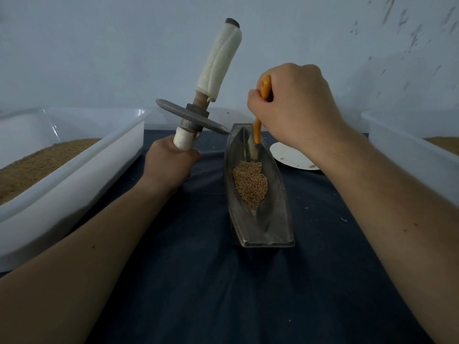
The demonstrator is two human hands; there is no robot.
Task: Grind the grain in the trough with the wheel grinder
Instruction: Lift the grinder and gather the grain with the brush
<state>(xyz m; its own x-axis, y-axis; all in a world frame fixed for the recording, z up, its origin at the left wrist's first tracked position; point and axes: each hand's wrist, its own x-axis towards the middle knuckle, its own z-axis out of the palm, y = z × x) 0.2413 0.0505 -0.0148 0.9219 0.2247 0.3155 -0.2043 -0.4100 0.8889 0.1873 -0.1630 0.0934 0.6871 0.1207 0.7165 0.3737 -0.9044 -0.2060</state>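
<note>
The metal trough (282, 219) sits lengthwise on a dark cloth (223, 294) between the forearms; a heap of grain (250, 186) lies in its middle, with both ends bare. A white tub (62, 207) on the left holds brown meal (37, 165); another white tub (409, 150) on the right holds something brown (444, 145), mostly cut off by the frame.

The hands are apart. The left hand (171, 165) grips the lower wrapped handle of the wheel grinder (191, 117), which is held tilted and clear of the grain; its disc edge comes to the trough's far left rim, though whether they touch is unclear. The right hand (295, 105) is curled round an orange-handled tool (257, 131) reaching into the trough's far end; its pale tip is hard to make out. The right wrist half hides a white plate (290, 155).
</note>
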